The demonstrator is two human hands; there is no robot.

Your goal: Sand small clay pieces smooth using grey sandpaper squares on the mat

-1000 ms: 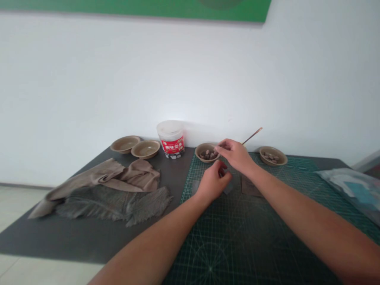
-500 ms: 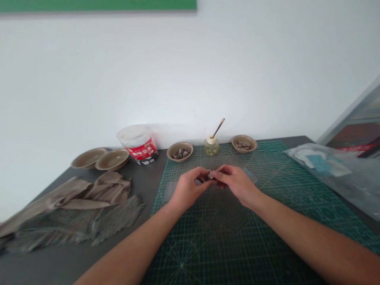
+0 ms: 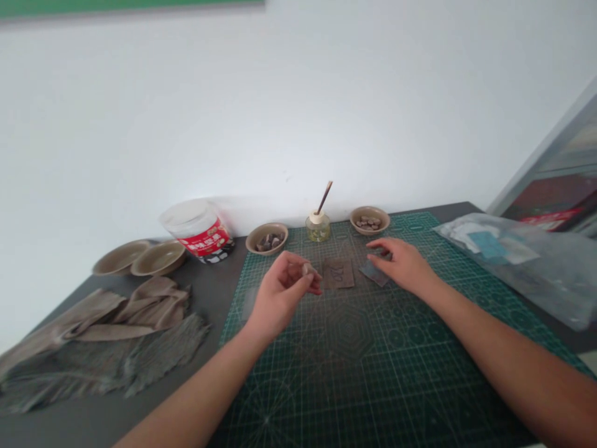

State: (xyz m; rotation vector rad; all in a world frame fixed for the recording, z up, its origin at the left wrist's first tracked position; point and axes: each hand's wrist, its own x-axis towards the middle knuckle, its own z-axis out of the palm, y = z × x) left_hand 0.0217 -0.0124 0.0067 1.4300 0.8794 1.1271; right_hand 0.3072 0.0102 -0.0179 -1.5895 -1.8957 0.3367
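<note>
Between the thumb and fingers of my left hand (image 3: 286, 283) is a small greyish-brown stone (image 3: 306, 269), held above the green cutting mat (image 3: 321, 379). My right hand (image 3: 396, 261) is apart from it, thumb and forefinger spread, over a small blue-grey square sheet (image 3: 374, 274). Its other fingers are partly hidden. Between the hands, a brown square sheet (image 3: 339, 274) with dark marks lies flat on the mat. A pale translucent sheet (image 3: 250, 303) shows beside my left wrist.
At the back stand a bowl (image 3: 252, 239) of rough stones, a glass bottle (image 3: 318, 229) with a brush-like stick, and a bowl (image 3: 385, 218) of brown pieces. Leftward are a red-labelled tub (image 3: 203, 236), two nested-looking bowls (image 3: 158, 261) and crumpled cloths (image 3: 125, 336). A plastic bag (image 3: 550, 267) lies right.
Both hands were together on the stone. My right hand has let go and moved right to the blue-grey sheet; my left keeps the stone. The brown sheet has come into view.
</note>
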